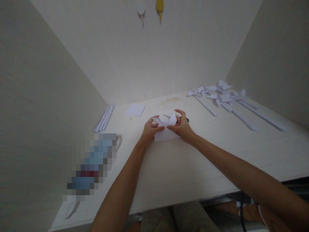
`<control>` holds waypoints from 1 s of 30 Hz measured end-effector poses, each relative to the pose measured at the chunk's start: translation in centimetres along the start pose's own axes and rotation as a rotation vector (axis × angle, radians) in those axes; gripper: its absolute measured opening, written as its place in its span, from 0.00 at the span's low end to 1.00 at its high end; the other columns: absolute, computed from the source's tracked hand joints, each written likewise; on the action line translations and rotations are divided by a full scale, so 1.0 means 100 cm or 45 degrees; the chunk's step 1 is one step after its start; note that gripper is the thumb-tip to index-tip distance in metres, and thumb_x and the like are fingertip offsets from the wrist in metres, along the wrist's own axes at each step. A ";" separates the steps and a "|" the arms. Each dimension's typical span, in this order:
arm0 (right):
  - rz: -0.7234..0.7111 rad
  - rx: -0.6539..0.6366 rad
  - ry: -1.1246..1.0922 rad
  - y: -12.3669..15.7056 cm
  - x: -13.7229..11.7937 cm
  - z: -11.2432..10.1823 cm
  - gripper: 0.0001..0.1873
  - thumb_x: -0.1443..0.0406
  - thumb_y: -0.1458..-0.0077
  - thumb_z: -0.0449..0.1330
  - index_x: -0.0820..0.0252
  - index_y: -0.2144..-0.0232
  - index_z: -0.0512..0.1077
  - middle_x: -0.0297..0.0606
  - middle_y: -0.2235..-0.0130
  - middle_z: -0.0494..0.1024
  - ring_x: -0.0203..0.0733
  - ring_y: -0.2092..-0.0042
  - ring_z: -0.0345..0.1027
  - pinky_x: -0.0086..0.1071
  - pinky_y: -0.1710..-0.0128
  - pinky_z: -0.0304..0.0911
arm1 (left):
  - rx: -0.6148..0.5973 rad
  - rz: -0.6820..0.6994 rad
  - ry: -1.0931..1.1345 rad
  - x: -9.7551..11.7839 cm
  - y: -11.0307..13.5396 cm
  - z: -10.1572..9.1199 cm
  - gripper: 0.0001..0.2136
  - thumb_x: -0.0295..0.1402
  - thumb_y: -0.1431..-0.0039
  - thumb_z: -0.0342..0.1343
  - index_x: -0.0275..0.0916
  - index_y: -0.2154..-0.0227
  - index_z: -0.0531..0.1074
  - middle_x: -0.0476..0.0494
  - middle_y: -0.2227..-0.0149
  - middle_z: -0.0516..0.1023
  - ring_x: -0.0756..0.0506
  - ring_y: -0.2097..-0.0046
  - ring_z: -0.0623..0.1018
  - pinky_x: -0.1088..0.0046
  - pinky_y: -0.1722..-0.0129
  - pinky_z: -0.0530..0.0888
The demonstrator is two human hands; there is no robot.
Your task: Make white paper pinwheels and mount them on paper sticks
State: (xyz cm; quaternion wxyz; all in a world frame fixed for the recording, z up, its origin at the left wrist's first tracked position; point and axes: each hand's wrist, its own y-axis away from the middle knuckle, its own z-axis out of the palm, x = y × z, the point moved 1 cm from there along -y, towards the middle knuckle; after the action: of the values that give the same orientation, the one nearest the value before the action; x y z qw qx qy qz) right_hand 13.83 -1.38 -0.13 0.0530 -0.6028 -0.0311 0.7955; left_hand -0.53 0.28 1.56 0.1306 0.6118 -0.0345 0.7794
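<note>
Between my two hands is a white sheet of paper [166, 134], its upper corners curled up and its lower edge close to the tabletop. My left hand [151, 129] grips the paper's left side, thumb pressed on the front. On the right side my right hand [181, 126] pinches it, with the thumb near the middle and the fingers behind a raised corner. Both thumbs almost meet at the centre. Behind the paper lie scissors [167, 116], their blade tip showing and the handles mostly hidden by my right hand.
White paper pinwheels [224, 96] on rolled paper sticks lie at the back right. A square paper sheet [135, 109] and several paper rolls [105, 118] lie at the back left. A blurred-out object [94, 164] is at the left edge. Two hooks [159, 6] hang on the wall.
</note>
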 end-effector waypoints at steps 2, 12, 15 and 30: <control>-0.009 0.025 -0.027 0.000 0.000 0.000 0.43 0.69 0.71 0.65 0.51 0.53 0.47 0.27 0.68 0.66 0.28 0.78 0.60 0.24 0.80 0.59 | 0.038 0.005 0.021 -0.001 -0.001 0.001 0.37 0.25 0.75 0.66 0.36 0.54 0.62 0.44 0.76 0.76 0.46 0.76 0.75 0.69 0.73 0.72; 0.006 0.050 -0.030 -0.002 0.002 -0.002 0.42 0.65 0.72 0.67 0.51 0.54 0.49 0.28 0.69 0.68 0.30 0.77 0.63 0.27 0.77 0.61 | 0.135 0.031 0.010 -0.003 0.000 0.003 0.36 0.25 0.74 0.65 0.37 0.54 0.62 0.46 0.76 0.75 0.46 0.76 0.74 0.70 0.75 0.71; 0.005 0.079 -0.072 -0.004 0.001 -0.002 0.36 0.63 0.69 0.66 0.53 0.57 0.52 0.27 0.72 0.69 0.31 0.74 0.64 0.29 0.72 0.63 | 0.226 0.159 0.074 -0.006 0.000 0.003 0.37 0.26 0.73 0.65 0.37 0.52 0.60 0.51 0.77 0.72 0.50 0.76 0.73 0.73 0.74 0.71; -0.215 -0.390 0.178 0.014 -0.004 0.009 0.24 0.66 0.55 0.56 0.56 0.53 0.64 0.32 0.73 0.75 0.37 0.68 0.71 0.36 0.63 0.66 | 0.555 0.415 0.238 -0.004 -0.006 -0.002 0.33 0.28 0.71 0.62 0.34 0.55 0.63 0.58 0.81 0.66 0.53 0.77 0.70 0.77 0.75 0.65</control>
State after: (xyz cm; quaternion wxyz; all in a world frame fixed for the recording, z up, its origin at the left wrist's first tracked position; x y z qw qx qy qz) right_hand 12.96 -2.76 0.34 0.0293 -0.6527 -0.1988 0.7305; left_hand -0.53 0.80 1.04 -0.1283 0.5373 0.0480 0.8322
